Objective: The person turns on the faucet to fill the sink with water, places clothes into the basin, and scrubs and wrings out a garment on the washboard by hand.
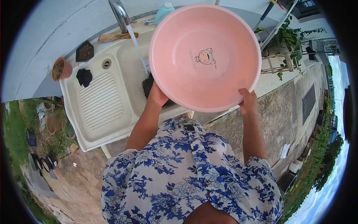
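A round pink basin (179, 63) with a cartoon print inside is held up, its inside facing me, over the right part of the white sink (128, 63). My left hand (158, 96) grips its lower left edge, the fingers mostly hidden behind it. At the lower right rim my right hand (247, 100) holds on, thumb over the edge. Water (137, 44) runs from the metal faucet (120, 15) into the sink beside the basin. Dark cloth (147, 86) lies in the sink bowl, partly hidden by the basin. Another black cloth (84, 77) rests above the ribbed washboard (101, 100).
Along the sink's back edge are a clay pot (62, 70), a dark planter (84, 51), a piece of wood (115, 37) and a light blue bottle (164, 13). Leafy plants (289, 37) stand at the right by the wall. A drain (106, 64) shows in the left section.
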Available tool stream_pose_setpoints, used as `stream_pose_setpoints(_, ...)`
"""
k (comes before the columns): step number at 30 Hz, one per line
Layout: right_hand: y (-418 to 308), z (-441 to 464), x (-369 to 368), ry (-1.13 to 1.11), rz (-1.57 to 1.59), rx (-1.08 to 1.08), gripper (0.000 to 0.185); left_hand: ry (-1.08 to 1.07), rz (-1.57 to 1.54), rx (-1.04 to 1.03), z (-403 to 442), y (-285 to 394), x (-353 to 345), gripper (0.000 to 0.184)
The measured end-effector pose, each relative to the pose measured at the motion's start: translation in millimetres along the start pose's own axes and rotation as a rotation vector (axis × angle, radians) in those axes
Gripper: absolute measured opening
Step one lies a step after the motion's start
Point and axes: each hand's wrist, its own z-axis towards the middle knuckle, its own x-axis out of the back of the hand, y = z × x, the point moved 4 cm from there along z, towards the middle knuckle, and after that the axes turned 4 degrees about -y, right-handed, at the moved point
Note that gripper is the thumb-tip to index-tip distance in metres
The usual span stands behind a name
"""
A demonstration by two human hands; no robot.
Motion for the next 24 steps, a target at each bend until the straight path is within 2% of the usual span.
stream_pose_setpoints(7, 23, -8, 1, -0.039, 0.0, -0.076, 0.053, -0.013, -0.224, -0.078, -43, 6, -13, 0.064)
stream_pose_setpoints(9, 24, -8, -1, -0.037, -0.015, -0.073, 0.052, 0.129, 0.061, 0.018, -44, 6, -10, 0.06)
stream_pose_setpoints(12, 24, -11, -6, -0.062, -0.059, -0.023, 0.051, 0.177, 0.223, 0.048, -39, -9, 3, 0.056)
stream_pose_setpoints(17, 0, 0, -14, -0.18, -0.248, 0.036, 0.051, 0.287, 0.062, 0.057, -48, -37, 30, 0.053)
stream_pose_setpoints(19, -11, 7, -18, -0.273, -0.492, 0.117, 0.053, 0.292, 0.064, 0.068, -48, -48, 36, 0.054)
stream_pose_setpoints(23, -48, -17, -38, -0.53, -0.803, 0.68, 0.063, 0.176, -0.083, 0.093, -41, -72, 24, 0.054)
stream_pose_setpoints(24, -48, -16, -37, -0.514, -0.792, 0.68, 0.063, 0.18, -0.119, 0.085, -39, -76, 21, 0.057)
